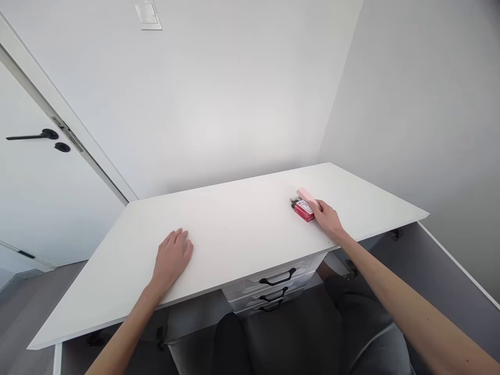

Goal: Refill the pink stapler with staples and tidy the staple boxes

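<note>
My left hand lies flat, palm down, on the white desk, fingers stretched out and holding nothing. My right hand reaches to the desk's right part and touches a small red box with its fingertips. A pink stapler-like object lies just behind the box, with a small dark item at its left end. Whether the right fingers grip the box or only rest against it is not clear.
A white drawer unit with black handles stands under the desk's front edge. A white door with a black lever handle is at the left. A light switch sits high on the back wall. Walls close the desk at back and right.
</note>
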Motion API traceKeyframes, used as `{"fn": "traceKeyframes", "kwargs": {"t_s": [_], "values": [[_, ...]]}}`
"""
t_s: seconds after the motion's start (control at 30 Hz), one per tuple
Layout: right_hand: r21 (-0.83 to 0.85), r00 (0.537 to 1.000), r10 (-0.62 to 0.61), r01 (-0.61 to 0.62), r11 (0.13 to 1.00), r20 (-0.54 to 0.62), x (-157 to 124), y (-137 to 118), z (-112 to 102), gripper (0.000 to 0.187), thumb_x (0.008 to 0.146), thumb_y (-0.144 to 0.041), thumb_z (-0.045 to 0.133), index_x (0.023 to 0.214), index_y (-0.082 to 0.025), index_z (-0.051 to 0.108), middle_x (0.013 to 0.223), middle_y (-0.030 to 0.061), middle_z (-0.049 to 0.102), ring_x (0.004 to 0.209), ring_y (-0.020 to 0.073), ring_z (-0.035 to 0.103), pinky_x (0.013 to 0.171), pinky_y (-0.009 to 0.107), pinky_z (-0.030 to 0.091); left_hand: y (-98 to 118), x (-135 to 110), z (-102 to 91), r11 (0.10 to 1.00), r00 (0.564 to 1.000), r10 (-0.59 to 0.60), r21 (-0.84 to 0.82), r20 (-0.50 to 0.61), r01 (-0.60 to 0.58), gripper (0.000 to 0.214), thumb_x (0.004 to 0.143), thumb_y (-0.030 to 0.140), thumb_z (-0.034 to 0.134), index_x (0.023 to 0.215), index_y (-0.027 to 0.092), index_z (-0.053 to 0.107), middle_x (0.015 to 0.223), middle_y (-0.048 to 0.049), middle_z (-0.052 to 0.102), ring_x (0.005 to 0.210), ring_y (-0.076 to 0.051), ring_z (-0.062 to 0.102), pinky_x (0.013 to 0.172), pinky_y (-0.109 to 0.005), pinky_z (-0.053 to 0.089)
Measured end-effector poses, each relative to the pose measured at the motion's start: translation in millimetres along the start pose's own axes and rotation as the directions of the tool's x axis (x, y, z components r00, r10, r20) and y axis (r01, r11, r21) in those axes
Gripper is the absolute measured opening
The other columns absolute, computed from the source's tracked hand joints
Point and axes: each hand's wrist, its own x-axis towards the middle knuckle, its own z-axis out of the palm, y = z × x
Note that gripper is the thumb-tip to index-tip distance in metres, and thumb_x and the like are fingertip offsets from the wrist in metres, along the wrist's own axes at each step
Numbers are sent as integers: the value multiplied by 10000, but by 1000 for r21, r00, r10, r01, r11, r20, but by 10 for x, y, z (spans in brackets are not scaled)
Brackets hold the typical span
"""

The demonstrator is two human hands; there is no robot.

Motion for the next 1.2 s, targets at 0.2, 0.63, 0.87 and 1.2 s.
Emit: {"fn": "traceKeyframes", "kwargs": {"t_s": [0.2, 0.63, 0.87, 1.2], "values": [[37, 996, -49, 47, 998, 79, -71, -196, 187, 540, 1016, -602, 429, 1311, -227, 681, 1217, 108, 779, 1081, 300, 698, 948, 399, 489, -24, 7, 19, 1000, 1000, 0, -15, -6, 0, 552, 1018, 406, 312, 1390, 135, 617, 1565, -146, 559, 1504, -349, 449, 1228, -557, 383], [206, 960, -124, 72, 976, 251, -819, -978, 762, 503, 1021, -599, 471, 1343, -275, 681, 1296, 53, 775, 1203, 276, 716, 1036, 421, 522, -9, -18, -39, 991, 998, 55, -124, -30, -58, 507, 1012, 411, 341, 1327, 156, 645, 1510, -160, 601, 1461, -366, 491, 1203, -594, 399], [265, 929, -193, 109, 958, 314, -958, -1070, 725, 537, 1022, -565, 504, 1462, -272, 597, 1498, 42, 655, 1431, 255, 573, 1214, 453, 403, 514, -89, -80, 867, 984, 172, -483, 52, -126, 517, 1005, 551, 491, 1430, 262, 542, 1520, -81, 595, 1370, -286, 589, 1150, -477, 490], [151, 906, -280, 243, 958, 317, -956, -1080, 765, 531, 1031, -544, 506, 1468, -255, 592, 1476, 66, 670, 1411, 281, 580, 1182, 479, 428, 1236, 80, 102, 734, 939, 327, -654, 103, -183, 878, 845, 584, 761, 1559, 248, 376, 1537, -143, 562, 1419, -317, 548, 1189, -505, 444]]}}
